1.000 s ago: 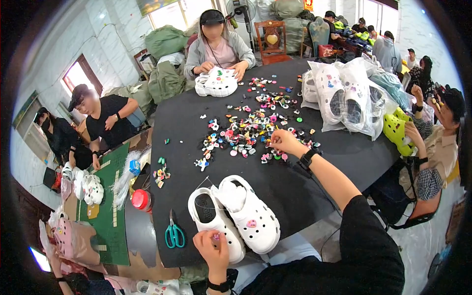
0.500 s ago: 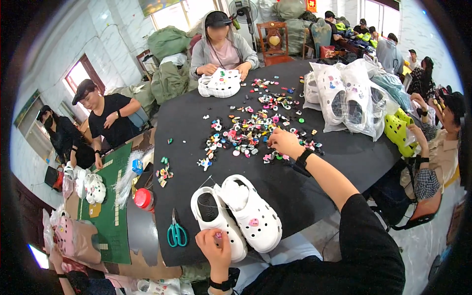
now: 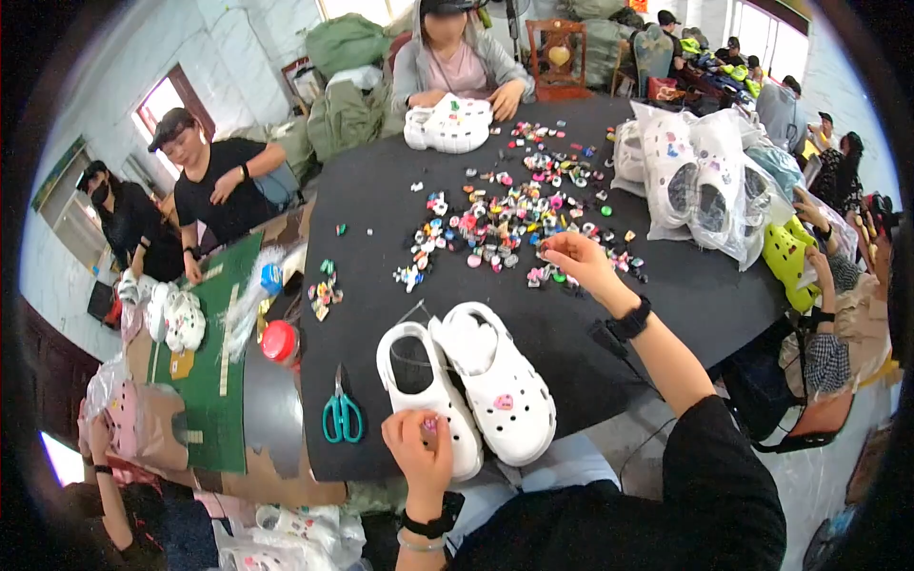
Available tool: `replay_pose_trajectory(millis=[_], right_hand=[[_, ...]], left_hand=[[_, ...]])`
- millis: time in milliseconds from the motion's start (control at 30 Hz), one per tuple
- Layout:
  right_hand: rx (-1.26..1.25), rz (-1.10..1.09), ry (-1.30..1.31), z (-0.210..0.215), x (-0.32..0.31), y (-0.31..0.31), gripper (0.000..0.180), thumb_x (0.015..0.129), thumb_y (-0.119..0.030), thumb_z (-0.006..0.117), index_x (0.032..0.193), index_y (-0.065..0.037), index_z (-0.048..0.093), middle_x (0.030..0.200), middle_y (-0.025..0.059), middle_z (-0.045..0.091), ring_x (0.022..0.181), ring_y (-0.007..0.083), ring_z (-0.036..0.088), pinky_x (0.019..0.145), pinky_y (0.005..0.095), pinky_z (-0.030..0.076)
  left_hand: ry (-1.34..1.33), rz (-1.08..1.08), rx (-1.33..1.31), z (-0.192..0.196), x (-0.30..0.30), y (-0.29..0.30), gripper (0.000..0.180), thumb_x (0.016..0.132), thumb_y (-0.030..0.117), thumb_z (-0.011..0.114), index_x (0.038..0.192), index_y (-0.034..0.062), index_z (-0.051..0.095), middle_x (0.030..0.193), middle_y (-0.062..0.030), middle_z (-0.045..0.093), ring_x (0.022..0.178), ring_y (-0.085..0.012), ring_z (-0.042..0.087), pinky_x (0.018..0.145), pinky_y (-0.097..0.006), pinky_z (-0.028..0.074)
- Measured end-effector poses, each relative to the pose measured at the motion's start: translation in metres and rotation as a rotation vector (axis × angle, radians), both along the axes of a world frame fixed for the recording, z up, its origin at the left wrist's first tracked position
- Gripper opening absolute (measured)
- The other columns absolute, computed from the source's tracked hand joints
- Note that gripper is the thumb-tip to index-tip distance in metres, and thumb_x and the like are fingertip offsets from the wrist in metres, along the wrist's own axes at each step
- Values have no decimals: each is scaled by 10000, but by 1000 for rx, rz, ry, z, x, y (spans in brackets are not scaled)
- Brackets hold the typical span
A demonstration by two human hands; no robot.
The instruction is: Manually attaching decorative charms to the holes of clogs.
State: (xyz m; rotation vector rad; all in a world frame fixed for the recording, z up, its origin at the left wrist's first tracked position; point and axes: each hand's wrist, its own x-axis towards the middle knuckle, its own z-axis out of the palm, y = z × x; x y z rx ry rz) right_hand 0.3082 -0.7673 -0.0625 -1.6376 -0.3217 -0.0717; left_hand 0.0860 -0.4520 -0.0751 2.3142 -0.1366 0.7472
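Note:
A pair of white clogs with holes lies before me at the table's near edge: the left clog [image 3: 407, 366] and the right clog [image 3: 509, 419], which bears a pink charm [image 3: 503, 403]. My left hand [image 3: 422, 457] is closed on the toe of the left clog, its fingertips at another pink charm [image 3: 430, 425]. At the near side of the pile of small coloured shoe charms [image 3: 495, 228], my right hand [image 3: 583, 264] pinches a small charm whose design I cannot make out. A thin looped cord stands up between the clogs' heels.
Teal-handled scissors [image 3: 342, 416] lie left of the clogs, beyond them a red-lidded jar [image 3: 280, 341]. Bagged white clogs [image 3: 700, 186] stand at the right. Across the black table [image 3: 362, 190] a person handles a white clog [image 3: 447, 125]. Co-workers sit on both sides.
My right hand has lifted slightly out of the charm pile, fingertips now pinched together. My left hand stays on the clog. The view has shifted a little.

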Motion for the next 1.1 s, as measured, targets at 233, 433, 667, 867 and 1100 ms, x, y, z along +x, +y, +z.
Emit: replay_pose_trajectory(millis=[233,433,667,867,1100], right_hand=[[65,341,219,19,-115,43,194,863,-27,695,1053,3,669,1006,61,698,914,102,647,813,255,527],[-100,320,66,3,-136,48,148,841,-59,725,988,-50,735,948,61,713,864,115,658,767,258,523],[-14,289,189,6,-133,59,81,839,-65,728,912,-33,717,911,51,717,836,103,665,750,252,528],[-134,297,18,-1,-125,56,113,816,-109,759,886,-34,713,891,51,717,820,107,669,712,256,535],[-333,557,3,29,-102,52,98,792,-131,758,854,-63,726,897,60,696,825,171,663,724,303,523]], left_hand=[[-9,-2,-33,1,-1,2,155,804,44,658,921,42,556,952,-120,507,956,-297,471,854,-403,370],[9,-7,-20,-3,-7,1,195,799,35,662,959,45,551,994,-119,493,978,-290,464,868,-396,376],[27,-11,-23,0,-5,0,181,805,38,656,953,43,551,999,-120,485,978,-285,464,868,-392,378],[39,-18,-39,-1,-1,2,170,807,44,654,944,39,554,1003,-123,486,978,-286,462,870,-388,376],[49,11,-51,2,-3,0,157,811,66,652,929,18,561,981,-131,487,975,-294,462,872,-388,380]])
